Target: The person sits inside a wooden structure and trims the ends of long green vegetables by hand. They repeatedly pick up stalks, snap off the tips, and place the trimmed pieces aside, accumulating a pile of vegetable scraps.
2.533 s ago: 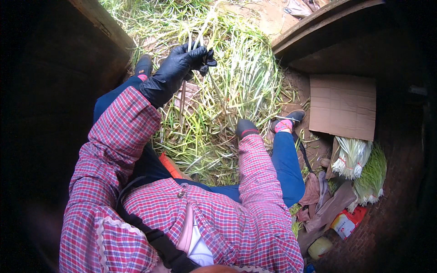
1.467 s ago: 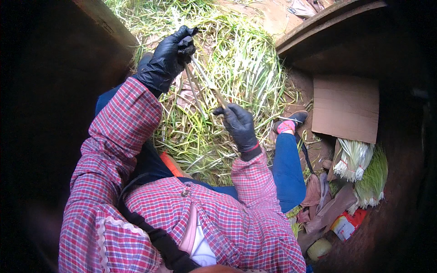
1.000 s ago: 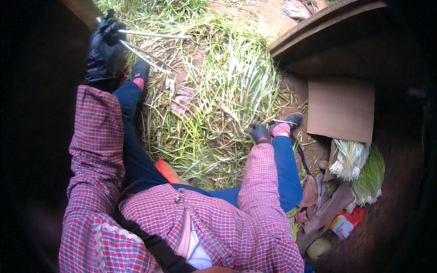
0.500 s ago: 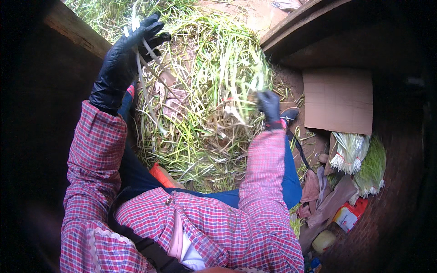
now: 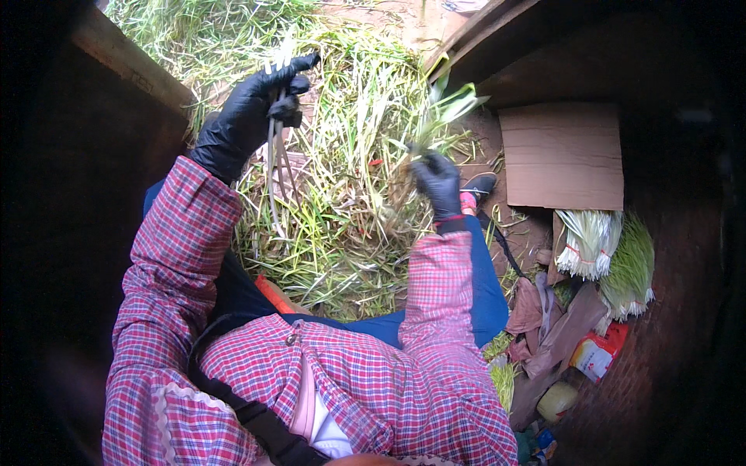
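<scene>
My left hand [image 5: 247, 116], in a black glove, is raised at the upper left with its fingers closed round a few long, pale, chive-like stalks [image 5: 273, 175]. Their white ends stick up past the fingers, and the thin ends hang over the heap. Over the right side of the heap, my right hand [image 5: 437, 186], also gloved in black, grips a tuft of green leaves [image 5: 449, 114] that fans up and away, partly blurred. Between and below both hands spreads a heap of loose green and yellowish leaves and stalks [image 5: 334, 264].
At the right, a cardboard sheet [image 5: 563, 155] lies above a banded bundle of white stalks [image 5: 589, 242] and a greener bundle [image 5: 628, 264]. Near them are a red-and-white packet [image 5: 598, 353] and crumpled cloth [image 5: 528, 307]. Wooden boards [image 5: 132, 66] flank the heap. My shoe [image 5: 479, 185] rests at its right edge.
My left hand has shifted right and slightly down with the stalks. My right hand has moved a little left, and the leaves in it now point up and to the right.
</scene>
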`<action>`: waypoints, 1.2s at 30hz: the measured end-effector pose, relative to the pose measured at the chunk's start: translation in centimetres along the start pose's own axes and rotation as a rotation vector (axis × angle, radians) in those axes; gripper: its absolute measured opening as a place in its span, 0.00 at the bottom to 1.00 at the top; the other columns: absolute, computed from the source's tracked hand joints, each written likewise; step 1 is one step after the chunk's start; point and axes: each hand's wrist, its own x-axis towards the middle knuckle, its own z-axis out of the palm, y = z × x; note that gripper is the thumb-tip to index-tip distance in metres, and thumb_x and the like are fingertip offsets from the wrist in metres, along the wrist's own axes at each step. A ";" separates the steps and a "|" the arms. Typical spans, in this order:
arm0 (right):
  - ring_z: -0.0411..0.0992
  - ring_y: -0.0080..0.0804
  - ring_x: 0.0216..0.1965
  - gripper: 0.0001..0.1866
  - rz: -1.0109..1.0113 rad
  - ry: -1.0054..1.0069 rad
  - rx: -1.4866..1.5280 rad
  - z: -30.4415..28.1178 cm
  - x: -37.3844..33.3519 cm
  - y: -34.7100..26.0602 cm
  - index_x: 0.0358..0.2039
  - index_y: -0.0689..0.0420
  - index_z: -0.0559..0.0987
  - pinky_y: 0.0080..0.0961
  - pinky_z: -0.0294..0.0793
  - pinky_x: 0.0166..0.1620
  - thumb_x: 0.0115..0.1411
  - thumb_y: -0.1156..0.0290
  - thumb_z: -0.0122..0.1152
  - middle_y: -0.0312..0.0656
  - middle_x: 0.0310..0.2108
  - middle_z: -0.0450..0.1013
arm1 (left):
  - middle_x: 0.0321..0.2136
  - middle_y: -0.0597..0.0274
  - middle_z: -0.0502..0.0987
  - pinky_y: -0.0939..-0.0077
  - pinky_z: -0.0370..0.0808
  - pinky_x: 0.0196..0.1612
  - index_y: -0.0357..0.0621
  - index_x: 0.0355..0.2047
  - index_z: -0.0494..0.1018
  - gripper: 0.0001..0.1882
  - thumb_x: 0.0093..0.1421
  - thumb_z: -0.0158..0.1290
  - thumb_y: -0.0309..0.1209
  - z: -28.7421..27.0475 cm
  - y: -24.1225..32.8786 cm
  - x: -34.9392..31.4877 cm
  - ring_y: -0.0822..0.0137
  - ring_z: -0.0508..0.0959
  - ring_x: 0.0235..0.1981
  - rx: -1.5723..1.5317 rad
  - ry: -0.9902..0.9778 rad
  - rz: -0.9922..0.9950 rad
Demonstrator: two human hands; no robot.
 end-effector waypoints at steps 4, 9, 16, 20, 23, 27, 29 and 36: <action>0.62 0.12 0.19 0.11 0.074 -0.081 0.124 3.0 -0.3 1.3 0.34 0.60 0.76 0.11 0.63 0.21 0.47 0.75 0.64 0.29 0.22 0.69 | 0.38 0.54 0.71 0.89 0.67 0.18 0.36 0.47 0.61 0.19 0.53 0.43 0.22 0.1 -1.2 0.3 0.72 0.74 0.31 -0.018 0.006 -0.005; 0.63 0.12 0.24 0.08 0.001 -0.105 0.033 5.0 -1.0 2.1 0.28 0.61 0.75 0.13 0.66 0.28 0.46 0.78 0.64 0.27 0.23 0.69 | 0.36 0.58 0.73 0.91 0.62 0.17 0.42 0.39 0.65 0.12 0.53 0.48 0.27 0.5 -3.8 0.5 0.80 0.69 0.20 -0.040 0.018 -0.137; 0.70 0.28 0.23 0.09 -0.450 -0.119 -0.513 7.9 -2.1 0.4 0.27 0.57 0.75 0.22 0.70 0.26 0.43 0.73 0.65 0.38 0.22 0.72 | 0.31 0.69 0.76 0.88 0.61 0.19 0.43 0.43 0.70 0.21 0.49 0.57 0.36 1.1 -6.5 1.3 0.82 0.64 0.16 0.337 0.069 -0.172; 0.71 0.36 0.22 0.07 -0.573 -0.228 -0.793 9.1 -2.9 0.7 0.25 0.51 0.76 0.28 0.70 0.24 0.44 0.66 0.63 0.39 0.22 0.71 | 0.24 0.69 0.74 0.85 0.63 0.19 0.43 0.37 0.73 0.17 0.46 0.59 0.33 0.3 -8.1 1.9 0.80 0.65 0.16 0.379 0.096 -0.265; 0.72 0.33 0.23 0.08 -0.478 -0.301 -0.753 8.6 -2.7 0.7 0.27 0.51 0.77 0.24 0.71 0.25 0.45 0.66 0.63 0.40 0.24 0.72 | 0.24 0.68 0.69 0.85 0.63 0.26 0.43 0.31 0.72 0.11 0.46 0.56 0.31 0.2 -8.8 1.8 0.75 0.68 0.25 0.556 0.086 -0.287; 0.71 0.19 0.28 0.09 -0.058 -0.076 -0.109 6.9 -1.0 -0.3 0.32 0.60 0.77 0.16 0.70 0.31 0.52 0.69 0.60 0.37 0.28 0.74 | 0.20 0.66 0.69 0.85 0.64 0.20 0.41 0.31 0.69 0.11 0.46 0.54 0.27 1.5 -9.0 0.8 0.76 0.68 0.18 0.513 0.114 -0.324; 0.69 0.17 0.31 0.13 -0.022 -0.130 0.037 6.7 -0.1 -0.9 0.36 0.63 0.75 0.14 0.68 0.32 0.54 0.66 0.58 0.37 0.31 0.73 | 0.19 0.66 0.69 0.86 0.63 0.19 0.41 0.31 0.69 0.11 0.46 0.54 0.27 2.2 -8.9 0.1 0.77 0.68 0.18 0.429 -0.022 -0.267; 0.64 0.15 0.19 0.11 0.031 -0.395 -0.015 7.7 0.0 -0.7 0.27 0.61 0.77 0.14 0.62 0.23 0.56 0.66 0.55 0.31 0.18 0.70 | 0.24 0.63 0.74 0.84 0.65 0.17 0.39 0.34 0.70 0.13 0.53 0.54 0.36 2.2 -6.9 0.2 0.77 0.70 0.17 0.477 0.049 -0.070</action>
